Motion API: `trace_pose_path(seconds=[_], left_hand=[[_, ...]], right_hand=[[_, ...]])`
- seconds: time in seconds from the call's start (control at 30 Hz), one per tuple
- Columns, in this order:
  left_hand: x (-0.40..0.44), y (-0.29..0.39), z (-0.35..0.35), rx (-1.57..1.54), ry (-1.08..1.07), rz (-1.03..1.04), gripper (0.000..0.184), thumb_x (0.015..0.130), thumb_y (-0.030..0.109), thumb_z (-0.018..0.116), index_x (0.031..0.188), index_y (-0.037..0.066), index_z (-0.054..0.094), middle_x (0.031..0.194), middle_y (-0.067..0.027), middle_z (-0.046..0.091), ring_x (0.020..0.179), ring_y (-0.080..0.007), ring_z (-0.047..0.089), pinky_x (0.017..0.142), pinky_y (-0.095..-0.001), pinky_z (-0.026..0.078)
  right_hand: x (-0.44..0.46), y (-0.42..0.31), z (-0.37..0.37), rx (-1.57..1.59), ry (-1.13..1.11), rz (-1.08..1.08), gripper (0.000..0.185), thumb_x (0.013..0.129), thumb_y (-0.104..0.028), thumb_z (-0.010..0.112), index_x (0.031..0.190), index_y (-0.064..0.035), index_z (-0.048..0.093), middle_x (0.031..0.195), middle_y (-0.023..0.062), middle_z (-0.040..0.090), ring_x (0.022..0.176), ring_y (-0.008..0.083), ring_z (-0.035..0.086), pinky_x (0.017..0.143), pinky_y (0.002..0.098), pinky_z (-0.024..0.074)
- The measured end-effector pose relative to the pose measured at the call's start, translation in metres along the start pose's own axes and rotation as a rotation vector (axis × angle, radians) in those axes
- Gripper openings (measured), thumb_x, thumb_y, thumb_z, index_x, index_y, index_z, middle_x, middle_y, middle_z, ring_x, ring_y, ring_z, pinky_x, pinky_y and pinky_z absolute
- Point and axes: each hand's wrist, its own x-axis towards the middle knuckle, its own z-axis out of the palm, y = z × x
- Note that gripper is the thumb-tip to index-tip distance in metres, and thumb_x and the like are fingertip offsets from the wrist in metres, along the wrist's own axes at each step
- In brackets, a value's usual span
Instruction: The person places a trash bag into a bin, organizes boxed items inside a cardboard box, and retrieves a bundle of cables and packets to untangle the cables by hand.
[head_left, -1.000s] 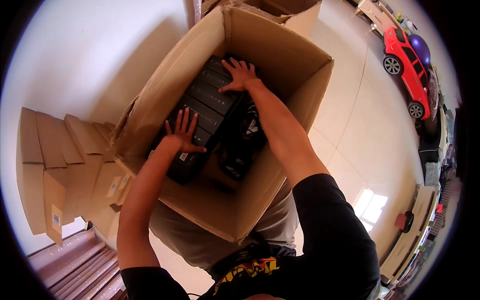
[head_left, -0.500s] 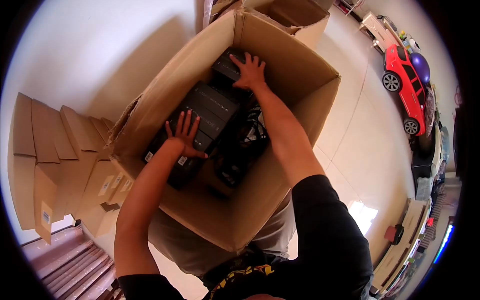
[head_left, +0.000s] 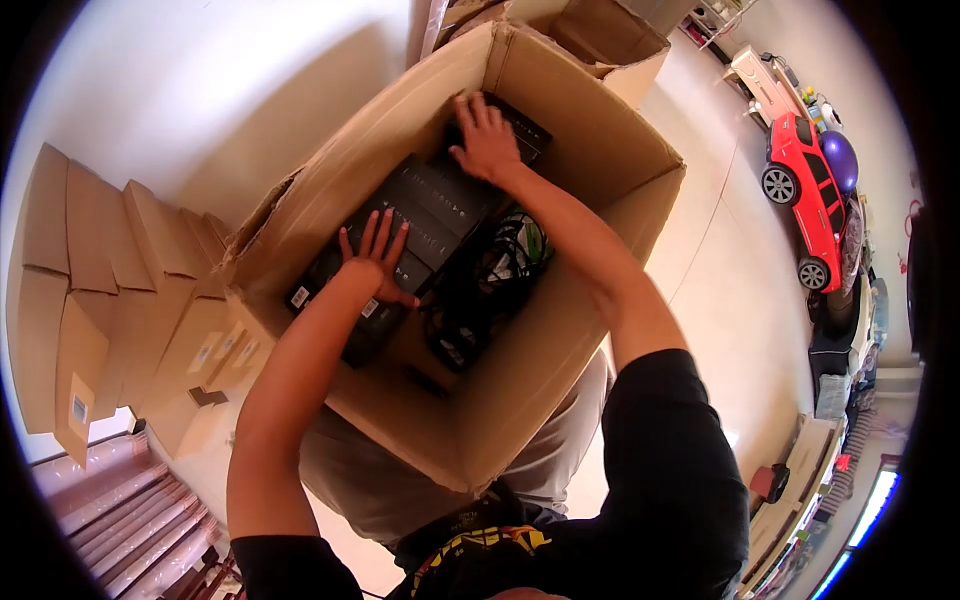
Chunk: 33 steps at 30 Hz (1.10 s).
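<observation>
Black boxes (head_left: 432, 195) sit in a row inside a large cardboard carton (head_left: 592, 130), beside tangled dark cables (head_left: 492, 258). The far box (head_left: 530, 130), adjoining the row a second ago, now lies apart, the right hand (head_left: 487, 145) over it, slightly blurred, fingers extended. The left hand (head_left: 376, 268) spreads wide on the row.

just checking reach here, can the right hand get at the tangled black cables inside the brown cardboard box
Probably yes: the tangled black cables lie uncovered beside the black rectangular boxes, though the right hand, at the far end, would likely have to draw back.
</observation>
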Motion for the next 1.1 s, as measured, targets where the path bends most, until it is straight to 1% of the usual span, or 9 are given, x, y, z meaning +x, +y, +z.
trace_pose_path(seconds=[0.1, 0.27, 0.33, 0.53, 0.63, 0.77, 0.87, 1.03, 1.1], left_hand=[[-0.01, 0.001, -0.02, 0.033, -0.074, 0.013, 0.156, 0.06, 0.086, 0.077, 0.169, 0.019, -0.011, 0.174, -0.0117, -0.024, 0.161, -0.0318, -0.021, 0.124, -0.0692, 0.001], [0.003, -0.028, -0.035, 0.092, -0.232, 0.028, 0.156, 0.059, 0.076, 0.084, 0.169, 0.012, -0.005, 0.176, -0.0149, -0.014, 0.163, -0.0278, -0.008, 0.131, -0.0442, 0.016], [-0.006, -0.032, -0.039, 0.131, -0.248, 0.027, 0.156, 0.058, 0.073, 0.086, 0.169, 0.012, -0.005, 0.176, -0.0136, -0.013, 0.163, -0.0278, -0.006, 0.131, -0.0453, 0.018], [0.007, -0.028, -0.056, 0.053, -0.348, -0.002, 0.152, 0.058, 0.061, 0.093, 0.17, 0.012, 0.003, 0.177, -0.0142, -0.006, 0.163, -0.0304, 0.006, 0.129, -0.046, 0.025], [0.017, -0.032, -0.056, 0.067, -0.359, 0.01, 0.148, 0.058, 0.057, 0.094, 0.17, 0.011, 0.008, 0.177, -0.0152, -0.002, 0.162, -0.0312, 0.011, 0.129, -0.0463, 0.026], [0.021, -0.037, -0.049, 0.064, -0.264, 0.036, 0.133, 0.063, 0.051, 0.095, 0.168, 0.013, 0.022, 0.177, -0.0119, 0.01, 0.153, -0.0315, 0.039, 0.12, -0.0571, 0.038], [0.014, -0.036, -0.052, 0.053, -0.25, 0.03, 0.126, 0.065, 0.05, 0.093, 0.167, 0.015, 0.028, 0.177, -0.0107, 0.009, 0.153, -0.0308, 0.04, 0.117, -0.0579, 0.042], [0.013, -0.033, -0.061, -0.035, -0.265, 0.045, 0.113, 0.071, 0.051, 0.089, 0.164, 0.014, 0.036, 0.168, -0.0117, 0.036, 0.145, -0.0322, 0.051, 0.112, -0.0562, 0.048], [0.011, -0.033, -0.067, -0.057, -0.24, 0.056, 0.109, 0.072, 0.052, 0.088, 0.162, 0.014, 0.039, 0.162, -0.0125, 0.046, 0.141, -0.0322, 0.055, 0.111, -0.0532, 0.05]], right_hand=[[-0.03, -0.041, 0.004, 0.12, -0.301, -0.392, 0.098, 0.097, -0.061, 0.06, 0.171, -0.0289, 0.004, 0.177, 0.0166, -0.004, 0.162, 0.0397, 0.006, 0.125, 0.0645, 0.0154], [-0.086, -0.086, 0.032, 0.019, -0.398, -0.219, 0.107, 0.089, -0.083, 0.051, 0.17, -0.0348, 0.001, 0.174, 0.0186, -0.019, 0.161, 0.0402, -0.016, 0.118, 0.0763, 0.0053], [-0.078, -0.08, 0.041, 0.064, -0.351, -0.152, 0.112, 0.083, -0.089, 0.052, 0.169, -0.0388, 0.0, 0.173, 0.021, -0.021, 0.159, 0.0423, -0.022, 0.116, 0.0795, 0.0049], [-0.074, -0.105, 0.023, 0.064, -0.326, -0.097, 0.133, 0.066, -0.08, 0.076, 0.169, -0.0398, 0.003, 0.174, 0.0234, -0.014, 0.157, 0.0551, -0.009, 0.109, 0.0838, 0.0147], [-0.068, -0.107, 0.023, 0.068, -0.275, -0.03, 0.141, 0.056, -0.062, 0.089, 0.169, -0.0391, 0.008, 0.175, 0.0223, -0.008, 0.153, 0.0579, 0.011, 0.104, 0.0806, 0.0281], [-0.069, -0.112, 0.018, 0.034, -0.263, -0.014, 0.146, 0.051, -0.06, 0.093, 0.169, -0.0378, 0.011, 0.175, 0.0216, -0.002, 0.15, 0.0562, 0.02, 0.103, 0.0779, 0.0305], [-0.065, -0.113, 0.011, 0.02, -0.235, -0.017, 0.145, 0.049, -0.059, 0.094, 0.169, -0.0373, 0.015, 0.175, 0.0194, 0.004, 0.149, 0.0563, 0.021, 0.104, 0.079, 0.0292], [-0.047, -0.073, 0.012, -0.036, -0.029, -0.047, 0.143, 0.049, -0.06, 0.094, 0.168, -0.0368, 0.018, 0.175, 0.0164, 0.012, 0.148, 0.0559, 0.023, 0.104, 0.082, 0.0272], [-0.041, -0.045, 0.005, -0.13, -0.09, -0.069, 0.127, 0.065, -0.068, 0.084, 0.169, -0.0331, 0.02, 0.175, 0.0187, 0.011, 0.156, 0.0527, 0.01, 0.113, 0.0797, 0.0182]])
